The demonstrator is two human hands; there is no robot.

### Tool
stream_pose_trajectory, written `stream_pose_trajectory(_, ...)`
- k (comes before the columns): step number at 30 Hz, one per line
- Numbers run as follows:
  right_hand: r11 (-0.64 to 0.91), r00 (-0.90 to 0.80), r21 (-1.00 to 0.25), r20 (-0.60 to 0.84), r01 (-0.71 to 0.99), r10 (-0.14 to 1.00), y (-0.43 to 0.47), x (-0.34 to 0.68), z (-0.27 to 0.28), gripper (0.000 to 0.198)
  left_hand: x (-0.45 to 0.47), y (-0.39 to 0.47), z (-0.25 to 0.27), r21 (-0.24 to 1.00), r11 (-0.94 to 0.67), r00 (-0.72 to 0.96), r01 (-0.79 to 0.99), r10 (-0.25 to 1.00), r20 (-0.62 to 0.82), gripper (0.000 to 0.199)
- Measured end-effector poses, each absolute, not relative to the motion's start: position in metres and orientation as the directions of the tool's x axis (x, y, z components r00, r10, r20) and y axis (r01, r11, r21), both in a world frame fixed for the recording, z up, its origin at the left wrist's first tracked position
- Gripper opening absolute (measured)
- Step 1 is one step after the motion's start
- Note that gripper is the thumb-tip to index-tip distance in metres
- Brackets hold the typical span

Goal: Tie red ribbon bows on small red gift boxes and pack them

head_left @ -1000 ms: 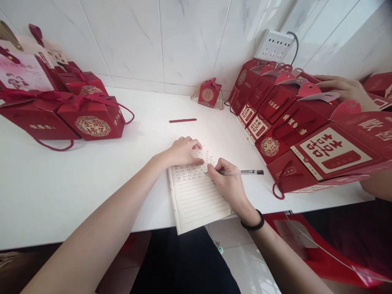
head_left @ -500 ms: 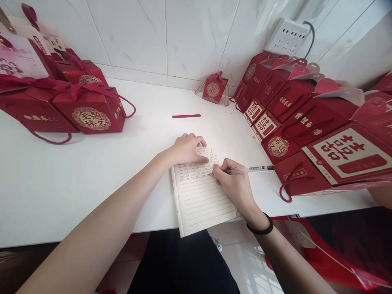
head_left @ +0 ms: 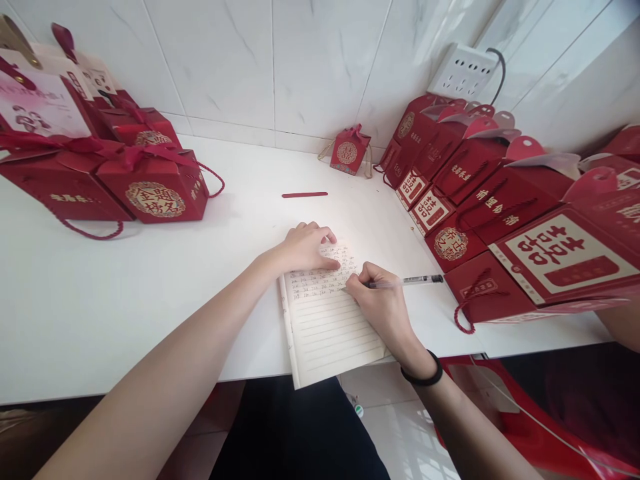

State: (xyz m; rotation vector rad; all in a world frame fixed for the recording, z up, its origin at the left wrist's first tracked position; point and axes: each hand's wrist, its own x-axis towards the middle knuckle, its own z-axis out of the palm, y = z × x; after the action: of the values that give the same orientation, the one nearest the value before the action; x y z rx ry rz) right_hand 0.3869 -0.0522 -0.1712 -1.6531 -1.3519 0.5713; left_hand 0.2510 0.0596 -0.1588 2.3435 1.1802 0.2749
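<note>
A lined notebook [head_left: 335, 333] lies at the table's front edge, its lower end jutting out past the edge. Rows of small handwriting fill its upper part, and the lines below are blank. My left hand [head_left: 310, 247] rests on the top left of the page, thumb and fingers spread apart. In my right hand [head_left: 383, 300] is a pen [head_left: 417, 281], gripped between thumb and fingers with its tip at the lowest written row. The right wrist wears a black band [head_left: 425, 373].
Red gift boxes with cord handles stand at the left [head_left: 160, 193] and in stacked rows at the right [head_left: 500, 200]. A small red box [head_left: 350, 151] and a thin red strip [head_left: 305, 195] lie further back. A power strip [head_left: 463, 70] is at the wall. Another person's arm [head_left: 620, 323] shows at far right.
My right hand and the pen have shifted very slightly along the written row. The view has tilted a little; my left hand stays on the page.
</note>
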Motion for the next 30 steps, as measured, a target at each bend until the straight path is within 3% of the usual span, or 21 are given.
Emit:
stream_pose_trajectory(5, -0.002, 0.31, -0.881, 0.164, 0.473, 0.936, -0.053, 0.387, -0.171, 0.027, 0.251, 0.059, -0.158, 0.517, -0.499, 0.605, 0.695, 0.795, -0.045, 0.053)
stream_pose_trajectory(9, 0.038, 0.369, -0.964, 0.137, 0.264, 0.919, -0.06, 0.388, -0.167, 0.031, 0.25, 0.059, -0.157, 0.497, -0.512, 0.608, 0.701, 0.793, -0.039, 0.053)
stream_pose_trajectory(12, 0.137, 0.474, -0.977, 0.2, 0.165, 0.857, -0.061, 0.39, -0.165, 0.033, 0.248, 0.059, -0.157, 0.48, -0.529, 0.614, 0.7, 0.789, -0.025, 0.052)
stream_pose_trajectory(14, 0.172, 0.487, -0.953, 0.278, 0.251, 0.828, -0.058, 0.396, -0.165, 0.03, 0.245, 0.058, -0.157, 0.497, -0.531, 0.617, 0.686, 0.787, -0.012, 0.05)
stream_pose_trajectory(16, 0.182, 0.399, -0.868, 0.387, 0.461, 0.832, -0.051, 0.409, -0.167, 0.027, 0.243, 0.055, -0.156, 0.526, -0.542, 0.62, 0.655, 0.784, 0.035, 0.046)
stream_pose_trajectory(19, 0.325, 0.074, -0.552, 0.581, 0.768, 0.811, -0.034, 0.437, -0.179, 0.026, 0.241, 0.051, -0.156, 0.519, -0.556, 0.615, 0.649, 0.785, 0.074, 0.037)
stream_pose_trajectory(22, 0.471, -0.136, -0.33, 0.685, 0.818, 0.716, -0.018, 0.46, -0.199, 0.035, 0.239, 0.048, -0.151, 0.493, -0.535, 0.576, 0.686, 0.813, 0.08, 0.035)
stream_pose_trajectory(26, 0.394, -0.06, -0.326, 0.702, 0.859, 0.71, -0.013, 0.465, -0.215, 0.051, 0.209, 0.057, -0.119, 0.399, -0.443, 0.393, 0.802, 0.896, 0.205, 0.035)
stream_pose_trajectory(28, 0.33, 0.031, -0.39, 0.683, 0.86, 0.729, -0.016, 0.462, -0.217, 0.056, 0.179, 0.065, -0.098, 0.336, -0.31, 0.201, 0.889, 0.925, 0.323, 0.045)
stream_pose_trajectory(30, 0.286, 0.104, -0.467, 0.648, 0.836, 0.755, -0.02, 0.459, -0.215, 0.058, 0.144, 0.072, -0.082, 0.229, -0.064, -0.051, 0.971, 0.885, 0.464, 0.066)
